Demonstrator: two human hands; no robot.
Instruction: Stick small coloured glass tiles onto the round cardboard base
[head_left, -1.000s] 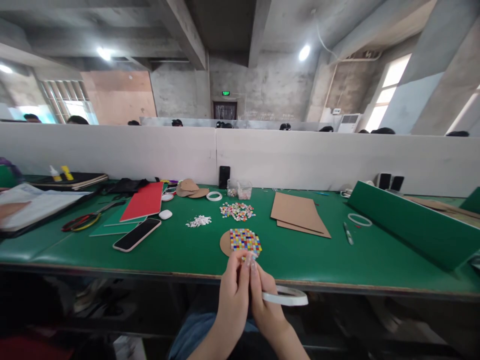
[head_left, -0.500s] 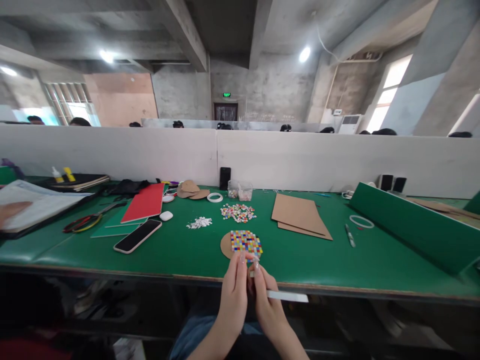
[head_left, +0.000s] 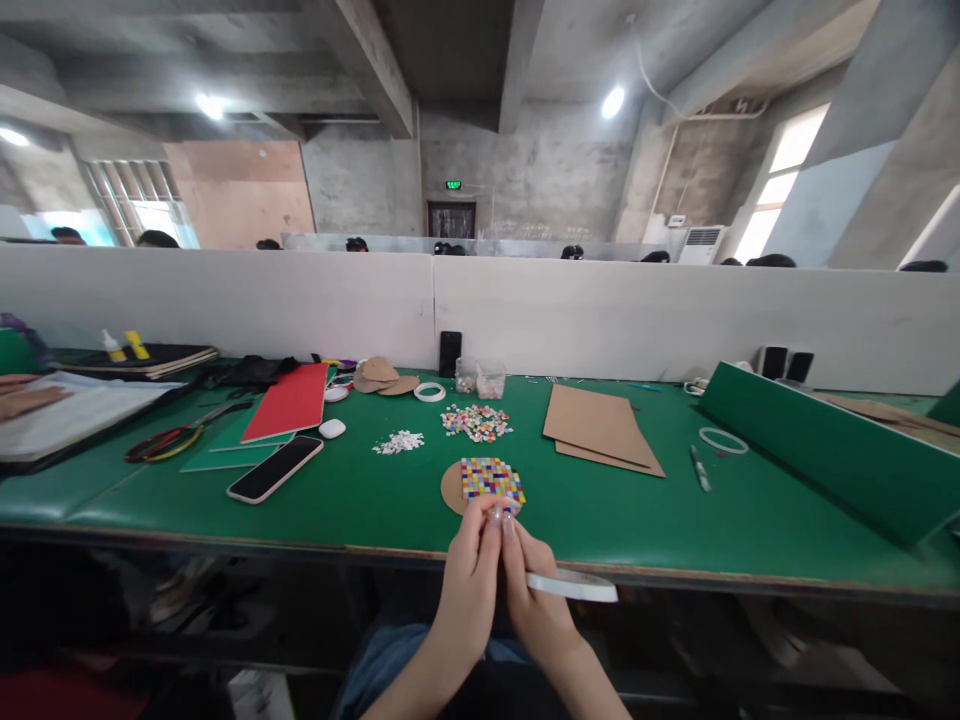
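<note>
My left hand [head_left: 466,585] and my right hand [head_left: 534,600] meet fingertip to fingertip just before the near edge of the green table [head_left: 360,500]. A white tape roll [head_left: 574,585] hangs round my right hand, and both hands pinch at something small between the fingertips that I cannot make out. Just beyond them lies a round cardboard disc [head_left: 452,489], partly covered by a grid of small coloured mosaic tiles [head_left: 491,480]. Farther back lie a heap of loose coloured tiles [head_left: 475,422] and a smaller heap of white bits [head_left: 399,442].
A phone [head_left: 274,469], white earbud case [head_left: 331,428], red board [head_left: 289,402], scissors [head_left: 176,438], cardboard sheets [head_left: 600,425], a pen [head_left: 698,467], two tape rings [head_left: 428,392] [head_left: 722,440] and a green panel [head_left: 817,450] lie around. Another person's hand [head_left: 26,398] rests at far left.
My hands stay together at the table edge and have lifted slightly; the tape roll has tilted a little. The other person's hand at far left has shifted on the papers.
</note>
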